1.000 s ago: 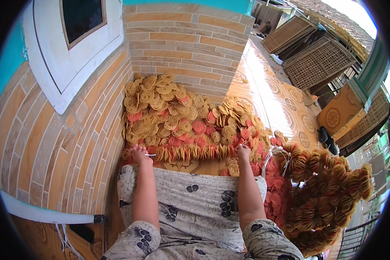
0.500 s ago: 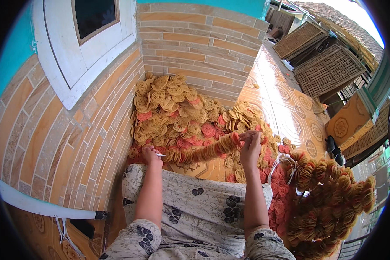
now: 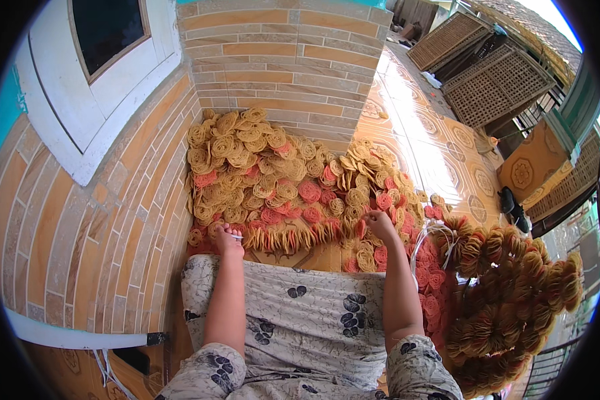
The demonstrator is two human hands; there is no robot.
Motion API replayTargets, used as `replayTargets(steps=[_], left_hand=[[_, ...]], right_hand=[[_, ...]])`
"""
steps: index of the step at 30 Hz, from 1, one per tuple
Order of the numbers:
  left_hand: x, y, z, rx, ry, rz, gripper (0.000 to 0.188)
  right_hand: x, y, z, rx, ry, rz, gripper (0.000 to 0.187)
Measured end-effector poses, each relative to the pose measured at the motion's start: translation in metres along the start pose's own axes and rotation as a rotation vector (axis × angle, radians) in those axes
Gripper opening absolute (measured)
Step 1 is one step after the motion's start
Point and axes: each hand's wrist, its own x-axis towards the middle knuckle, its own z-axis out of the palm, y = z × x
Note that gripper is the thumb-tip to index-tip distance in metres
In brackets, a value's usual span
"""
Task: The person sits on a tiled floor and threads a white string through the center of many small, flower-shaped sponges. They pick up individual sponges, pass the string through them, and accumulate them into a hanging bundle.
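Note:
Between my hands hangs a strand of coiled noodle crackers [image 3: 290, 237], mostly yellow, packed face to face like a garland. My left hand [image 3: 228, 240] is closed at its left end, where a thin white cord tip [image 3: 237, 237] pokes out from the fingers. At the strand's right end my right hand [image 3: 381, 226] is pinched on a pink cracker [image 3: 361, 229]; the cord there is hidden. Just beyond the strand a large heap of loose yellow crackers [image 3: 233, 157], with pink ones [image 3: 309, 191] among them, lies against the wall.
Finished-looking bundles of strung crackers [image 3: 500, 300] hang at the right, with white cords [image 3: 433, 240] beside them. Pink crackers [image 3: 431, 283] lie by my right forearm. A brick-patterned wall [image 3: 133, 200] rises at left; a white curved bar [image 3: 80, 337] is at lower left.
The strand's right end has come down from a raised position and hangs flatter. My right hand has lowered with it. My left hand stays at the left end; the whole view has shifted slightly.

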Motion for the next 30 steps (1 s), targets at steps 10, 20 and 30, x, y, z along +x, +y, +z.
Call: replayTargets(steps=[10,20,30], left_hand=[[0.008,0.003,-0.001,-0.022,0.066,-0.044,0.041],[0.019,0.000,-0.007,0.107,0.050,0.080,0.038],[-0.008,-0.005,-0.021,0.448,-0.027,-0.044,0.050]], right_hand=[[0.019,0.055,-0.019,0.126,-0.148,0.159,0.025],[0.013,0.085,-0.031,0.049,0.316,0.432,0.026],[-0.014,0.050,0.025,0.560,-0.081,0.604,0.026]])
